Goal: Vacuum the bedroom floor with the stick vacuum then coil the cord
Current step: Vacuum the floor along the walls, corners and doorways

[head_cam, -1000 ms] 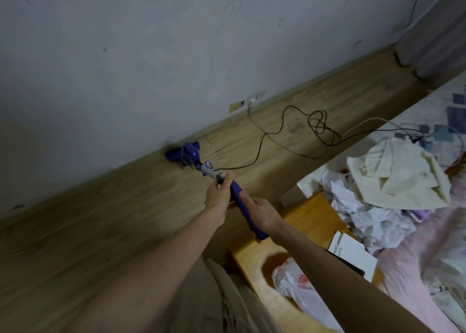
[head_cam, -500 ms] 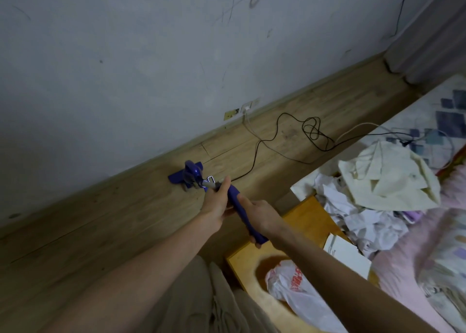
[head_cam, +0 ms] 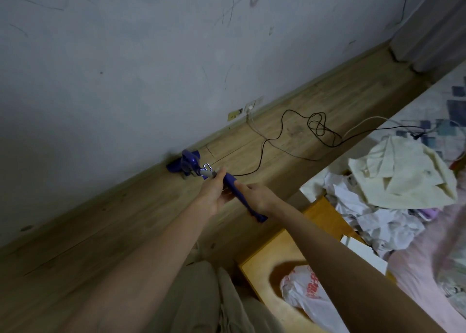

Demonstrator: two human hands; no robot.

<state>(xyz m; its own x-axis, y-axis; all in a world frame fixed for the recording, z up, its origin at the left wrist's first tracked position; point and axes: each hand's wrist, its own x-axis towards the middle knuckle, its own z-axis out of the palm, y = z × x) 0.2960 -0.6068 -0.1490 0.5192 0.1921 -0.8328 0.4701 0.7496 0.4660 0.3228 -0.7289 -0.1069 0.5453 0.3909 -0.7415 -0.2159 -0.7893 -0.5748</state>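
The purple stick vacuum [head_cam: 189,165] stands on the wooden floor [head_cam: 100,219] with its head against the base of the grey wall. My left hand [head_cam: 213,191] grips the upper part of the stick near the silver section. Just behind it, my right hand [head_cam: 259,196] holds the purple handle [head_cam: 239,194], whose end pokes out below my wrist. A black cord [head_cam: 290,128] runs from the vacuum across the floor, tangles in a loose loop and goes on to the right towards the bed.
A wall socket [head_cam: 249,104] with a white cable sits low on the wall. A wooden bedside table [head_cam: 267,259] with a plastic bag [head_cam: 305,295] stands at the lower right. The bed [head_cam: 428,232] carries crumpled cloths and paper. A curtain [head_cam: 433,30] hangs at the far right.
The vacuum head has slid along the wall base, back and then towards the socket again. Both hands keep their hold on the stick and handle.
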